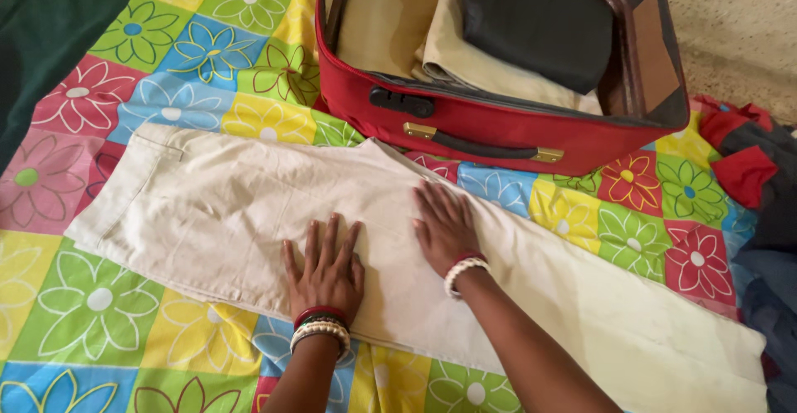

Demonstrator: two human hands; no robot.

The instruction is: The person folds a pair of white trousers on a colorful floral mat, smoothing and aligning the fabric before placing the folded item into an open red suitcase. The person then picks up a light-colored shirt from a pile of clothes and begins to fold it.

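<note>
Two hands point(382, 251) (flat, apparently pressing) rest on cream trousers point(207, 205).

Soft, even daylight filled the view. Faint shadows sat just under the left hand point(325, 268) and right hand point(444, 230). No glare; focus stayed sharp around both.

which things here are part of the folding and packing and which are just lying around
In use: left hand and right hand, both flat on the cream trousers; open red suitcase with folded clothes inside.
Lying about: floral sheet, green cloth, red and dark clothes at right.
</note>
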